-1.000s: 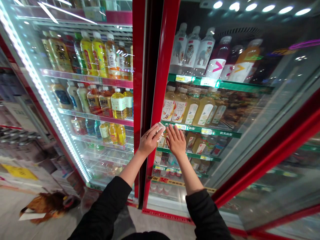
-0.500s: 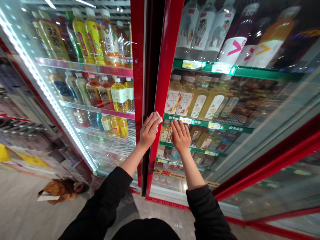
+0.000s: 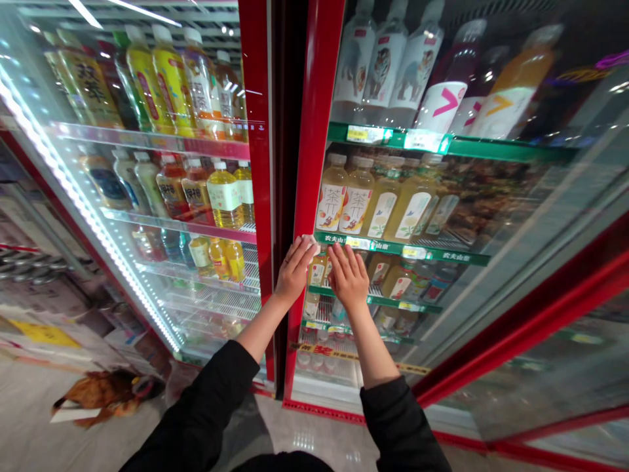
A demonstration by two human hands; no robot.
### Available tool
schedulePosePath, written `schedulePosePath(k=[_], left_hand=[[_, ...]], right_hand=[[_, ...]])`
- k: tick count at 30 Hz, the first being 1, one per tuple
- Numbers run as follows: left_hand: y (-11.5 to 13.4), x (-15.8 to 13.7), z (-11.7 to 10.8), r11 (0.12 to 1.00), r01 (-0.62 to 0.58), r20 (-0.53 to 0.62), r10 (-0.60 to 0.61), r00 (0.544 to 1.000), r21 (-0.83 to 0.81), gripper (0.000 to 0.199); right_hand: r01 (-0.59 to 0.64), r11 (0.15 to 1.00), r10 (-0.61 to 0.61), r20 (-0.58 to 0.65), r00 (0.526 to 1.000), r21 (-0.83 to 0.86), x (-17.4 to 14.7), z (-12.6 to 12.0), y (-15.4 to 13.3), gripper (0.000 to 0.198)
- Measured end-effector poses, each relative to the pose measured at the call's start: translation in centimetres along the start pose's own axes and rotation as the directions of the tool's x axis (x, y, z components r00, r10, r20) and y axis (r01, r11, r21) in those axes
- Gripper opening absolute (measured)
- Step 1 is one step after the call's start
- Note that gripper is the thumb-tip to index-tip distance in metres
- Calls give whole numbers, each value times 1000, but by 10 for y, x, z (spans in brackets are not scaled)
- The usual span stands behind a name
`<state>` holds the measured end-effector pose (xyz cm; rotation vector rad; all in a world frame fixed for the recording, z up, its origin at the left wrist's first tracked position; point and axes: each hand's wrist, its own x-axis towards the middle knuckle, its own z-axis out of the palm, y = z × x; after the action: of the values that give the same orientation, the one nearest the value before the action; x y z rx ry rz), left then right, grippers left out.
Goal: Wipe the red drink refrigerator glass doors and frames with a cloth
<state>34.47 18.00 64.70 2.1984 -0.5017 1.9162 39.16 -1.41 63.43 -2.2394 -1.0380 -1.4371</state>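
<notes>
My left hand [image 3: 293,270] presses a small white cloth [image 3: 311,244] flat against the red frame [image 3: 314,164] of the right fridge door, at the frame's inner edge. My right hand [image 3: 348,278] lies flat with fingers spread on the door's glass [image 3: 442,216] just to the right of it, holding nothing. Behind the glass stand yellow tea bottles [image 3: 344,200] on a green shelf [image 3: 393,246]. Both arms wear black sleeves.
A second red-framed fridge [image 3: 147,196] with lit bottle shelves stands on the left. White and red-labelled bottles [image 3: 413,72] fill the top right shelf. On the floor at lower left lies a brown bag [image 3: 98,396], beside stacked boxes.
Both hands slid up the door edge, then came back down a little. The left hand kept the cloth pressed on the frame. The view shifted slightly.
</notes>
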Motion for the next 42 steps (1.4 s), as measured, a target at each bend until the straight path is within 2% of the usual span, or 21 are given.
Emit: schedulePosePath(k=[3,6,9,12,16,19,23,25,30,32,34,38,42], left_hand=[[3,-4,2,999,-38,8,38,999,6,64],[-2,14,3,996,-72,13,73,997,-59,62],[-5,28,2,993,1,-22,-3,1000,-118,64],[0,22,2,993,45,-37,-50,998,-112,65],[3,12,2,995,-36,-37,33,999,-90,69],[-2,26,1,992,-49,-27,46,999,-117,73],[-7,37,-1,990,39,-18,-42,999,-138,76],[-6,27,-2,992,39,5,-39,999,-122,78],[1,-9,-7,992,-118,180,125,976,-50,77],[-1,-6,-8,988,-149,260,154,953,-41,73],[-5,7,-7,987,-154,285,160,945,-44,71],[-9,23,1,997,-68,143,71,987,-30,73],[8,-1,10,999,54,83,-54,995,3,73]], right_hand=[[3,1000,-3,-25,1000,14,0,1,0,58],[16,1000,-16,-71,997,-5,0,3,0,60],[24,1000,-26,-84,996,-20,1,3,-1,60],[19,1000,-20,-51,999,-13,3,1,-2,58],[20,1000,-20,-5,1000,-20,9,-6,-4,56],[46,999,-45,58,997,-12,13,-18,-3,58],[111,993,-107,111,988,-29,6,-39,15,61],[115,992,-109,107,988,-52,-2,-48,32,59],[213,977,-208,138,968,-21,-18,-52,73,64],[230,973,-228,133,964,2,-20,-48,79,70],[223,975,-222,131,966,7,-22,-43,81,74],[206,979,-204,146,968,1,-24,-40,78,77],[193,981,-192,172,966,11,-24,-42,77,79]])
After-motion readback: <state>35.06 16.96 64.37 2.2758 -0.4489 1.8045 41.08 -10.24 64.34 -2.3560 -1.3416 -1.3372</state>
